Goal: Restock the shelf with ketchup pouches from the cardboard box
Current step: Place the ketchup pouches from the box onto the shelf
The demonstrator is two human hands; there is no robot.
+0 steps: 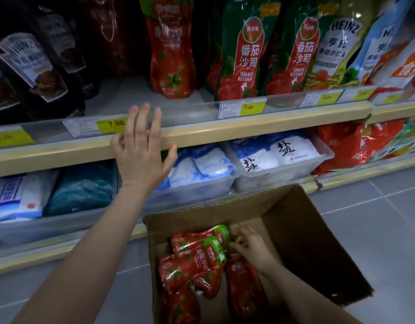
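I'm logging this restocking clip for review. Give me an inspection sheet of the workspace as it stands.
Surface: upper shelf, with a bare gap beside one standing ketchup pouch.
Job's things: open box on the floor, several pouches lying inside.
Clutter: salt bags in tubs on the lower shelf; other sauce pouches above.
Hands: left hand open, fingers spread at the shelf edge; right hand in the box, fingers curled at a pouch top, grasp unclear.
Cables: nothing seen.
Surroundings: grey tiled floor; yellow price tags.
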